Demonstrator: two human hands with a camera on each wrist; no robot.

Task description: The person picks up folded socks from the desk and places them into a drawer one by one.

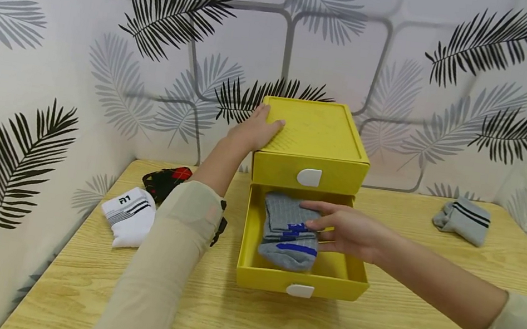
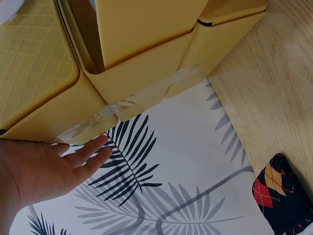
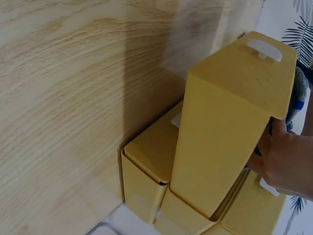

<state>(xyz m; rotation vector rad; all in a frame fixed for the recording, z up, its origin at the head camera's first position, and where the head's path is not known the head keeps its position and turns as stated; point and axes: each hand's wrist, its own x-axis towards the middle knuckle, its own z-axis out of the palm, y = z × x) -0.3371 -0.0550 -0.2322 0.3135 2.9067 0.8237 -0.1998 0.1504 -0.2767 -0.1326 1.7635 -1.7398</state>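
A yellow drawer unit [image 1: 316,130] stands on the table with a lower drawer [image 1: 258,277] pulled out. My left hand [image 1: 254,128] rests on the top's left edge, fingers extended; in the left wrist view, fingers [image 2: 88,155] reach along the unit's side. In the open drawer, a folded pair of grey socks [image 1: 286,215] with blue markings leans at the left. My right hand [image 1: 352,233] holds its right edge between thumb and fingers. From the right wrist, the drawer wall partly hides the socks [image 3: 299,93] and the fingertips.
To the left lie white socks [image 1: 129,219] with black stripes and a dark socks bundle [image 1: 165,181] with red diamonds. Grey socks with two black stripes [image 1: 463,219] lie at the far right. Behind the unit rises a leaf-patterned wall [image 1: 319,54].
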